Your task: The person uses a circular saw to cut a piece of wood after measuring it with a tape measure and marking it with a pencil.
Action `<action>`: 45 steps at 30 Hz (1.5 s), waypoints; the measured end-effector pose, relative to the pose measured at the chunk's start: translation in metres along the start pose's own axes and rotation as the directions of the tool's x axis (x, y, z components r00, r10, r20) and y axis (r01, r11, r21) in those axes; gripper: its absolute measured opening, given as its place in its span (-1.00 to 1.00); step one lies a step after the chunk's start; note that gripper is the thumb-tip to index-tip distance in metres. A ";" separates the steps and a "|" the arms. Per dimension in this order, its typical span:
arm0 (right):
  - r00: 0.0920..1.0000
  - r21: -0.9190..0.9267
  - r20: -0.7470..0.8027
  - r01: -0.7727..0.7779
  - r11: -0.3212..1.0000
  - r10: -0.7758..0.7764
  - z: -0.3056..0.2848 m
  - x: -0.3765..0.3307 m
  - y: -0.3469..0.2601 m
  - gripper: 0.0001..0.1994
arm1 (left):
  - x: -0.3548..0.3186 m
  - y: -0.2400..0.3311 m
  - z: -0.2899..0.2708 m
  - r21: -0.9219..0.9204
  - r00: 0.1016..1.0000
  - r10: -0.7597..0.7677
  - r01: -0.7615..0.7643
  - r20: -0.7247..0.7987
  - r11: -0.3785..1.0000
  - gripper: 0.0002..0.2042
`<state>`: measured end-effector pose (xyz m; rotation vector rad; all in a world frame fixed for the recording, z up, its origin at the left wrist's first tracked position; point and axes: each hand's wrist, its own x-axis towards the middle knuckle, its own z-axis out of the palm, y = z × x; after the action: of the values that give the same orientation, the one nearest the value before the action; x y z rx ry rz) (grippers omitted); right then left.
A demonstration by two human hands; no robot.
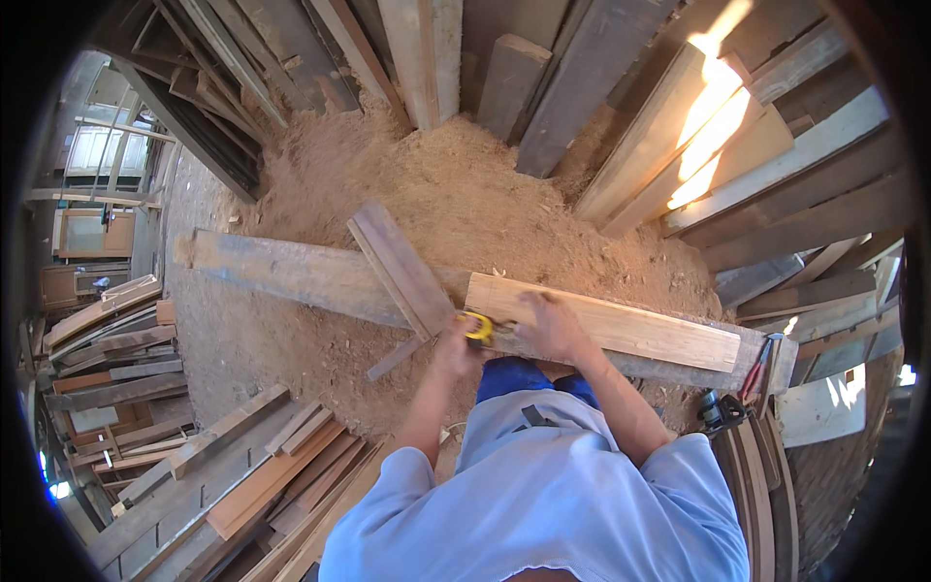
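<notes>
My left hand is closed round a yellow and black tape measure, just left of the near end of a pale planed board. Over that end of the board is my right hand, its fingers bent toward the tape measure. Those fingers are blurred, and whether they pinch anything does not show. The pale board lies on a long, weathered grey plank. Across the plank, beside my left hand, a shorter brown timber piece rests at a slant.
Pliers with red handles and a dark hand tool lie at the plank's right end. Planks lean all along the far side. Stacked timber stands at lower left. Sawdust covers the ground.
</notes>
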<state>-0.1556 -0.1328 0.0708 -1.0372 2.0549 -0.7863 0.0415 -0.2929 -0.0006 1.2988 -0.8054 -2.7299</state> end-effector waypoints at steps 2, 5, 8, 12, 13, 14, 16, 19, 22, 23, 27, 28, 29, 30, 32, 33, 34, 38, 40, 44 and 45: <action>0.995 -0.044 0.042 -0.090 0.995 0.092 0.000 0.031 0.009 -0.49 | -0.003 0.049 -0.050 0.149 0.949 0.135 -0.095 -0.285 0.984 -0.59; 0.987 -0.106 0.057 -0.144 0.984 0.151 0.022 0.078 0.046 -0.55 | -0.001 0.112 -0.088 0.320 0.759 0.361 -0.211 -0.542 0.924 -0.59; 0.990 -0.095 0.029 -0.135 0.986 0.138 0.054 0.116 0.046 -0.61 | 0.012 0.144 -0.176 0.481 0.612 0.471 -0.165 -0.635 0.861 -0.55; 0.948 -0.006 0.213 -0.241 0.971 0.236 0.082 0.150 0.068 -0.72 | 0.031 0.133 -0.184 0.680 0.538 0.533 0.106 -0.653 0.726 -0.41; 0.964 0.023 0.164 -0.215 0.976 0.208 0.091 0.157 0.067 -0.76 | 0.026 0.136 -0.199 0.794 0.489 0.643 0.205 -0.590 0.573 -0.36; 0.977 0.053 0.113 -0.185 0.981 0.178 0.100 0.163 0.064 -0.79 | 0.020 0.140 -0.213 0.863 0.449 0.739 0.312 -0.503 0.398 -0.31; 0.991 0.116 -0.014 -0.128 0.985 0.131 0.105 0.165 0.071 -0.83 | 0.020 0.131 -0.209 0.879 0.398 0.824 0.420 -0.402 0.226 -0.22; 0.960 0.411 -0.210 -0.084 0.908 0.184 0.089 0.164 0.080 -0.84 | 0.006 0.109 -0.152 0.893 0.405 0.822 0.371 -0.401 0.254 -0.16; 0.872 0.826 -0.204 -0.092 0.557 0.446 0.049 0.165 0.068 -0.84 | -0.028 0.074 -0.135 0.959 0.615 0.743 0.254 -0.262 0.128 -0.20; 0.849 0.866 -0.181 -0.103 0.490 0.497 0.038 0.158 0.042 -0.84 | -0.045 0.059 -0.146 0.969 0.678 0.718 0.245 -0.155 -0.023 -0.23; 0.875 0.767 -0.115 -0.223 0.602 0.471 -0.007 0.102 0.076 -0.81 | -0.046 0.040 -0.121 0.931 0.853 0.401 0.364 -0.333 0.000 -0.33; 0.882 0.788 -0.077 -0.232 0.570 0.465 -0.009 0.083 0.083 -0.83 | -0.046 0.043 -0.118 0.922 0.867 0.388 0.374 -0.312 -0.096 -0.36; 0.889 0.809 -0.040 -0.239 0.537 0.456 -0.008 0.064 0.087 -0.82 | -0.048 0.047 -0.114 0.904 0.880 0.375 0.382 -0.292 -0.192 -0.40; 0.866 0.792 -0.038 -0.278 0.543 0.499 -0.006 0.046 0.087 -0.82 | -0.050 0.053 -0.110 0.896 0.892 0.342 0.383 -0.295 -0.227 -0.42; 0.827 0.780 -0.040 -0.325 0.535 0.561 0.002 0.011 0.094 -0.81 | -0.055 0.072 -0.094 0.874 0.914 0.274 0.377 -0.298 -0.306 -0.46; 0.812 0.783 -0.046 -0.332 0.525 0.582 0.009 -0.006 0.103 -0.80 | -0.060 0.079 -0.081 0.881 0.907 0.316 0.372 -0.278 -0.292 -0.49; 0.792 0.789 -0.051 -0.341 0.511 0.609 0.017 -0.022 0.113 -0.80 | -0.062 0.083 -0.066 0.888 0.901 0.351 0.362 -0.256 -0.283 -0.52; 0.907 0.735 -0.031 -0.264 0.625 0.419 0.043 -0.060 0.124 -0.73 | -0.065 0.078 -0.006 0.961 0.815 0.560 0.252 -0.148 -0.113 -0.57; 0.949 0.706 0.030 -0.242 0.666 0.313 0.044 -0.059 0.074 -0.56 | -0.068 0.059 0.019 0.980 0.809 0.587 0.132 -0.021 -0.147 -0.57; 0.973 0.886 -0.054 -0.057 0.461 0.224 0.009 -0.067 0.004 -0.49 | -0.050 0.010 0.107 0.974 0.867 0.456 -0.130 0.203 -0.185 -0.55; 0.953 0.925 -0.160 0.053 0.377 0.258 0.004 -0.071 0.003 -0.50 | -0.047 -0.004 0.142 0.963 0.894 0.384 -0.151 0.229 -0.223 -0.57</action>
<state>-0.1221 -0.0720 0.0881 -0.1059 1.3917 -1.8142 -0.0298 -0.2163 0.1060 0.9190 -3.0352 -1.0489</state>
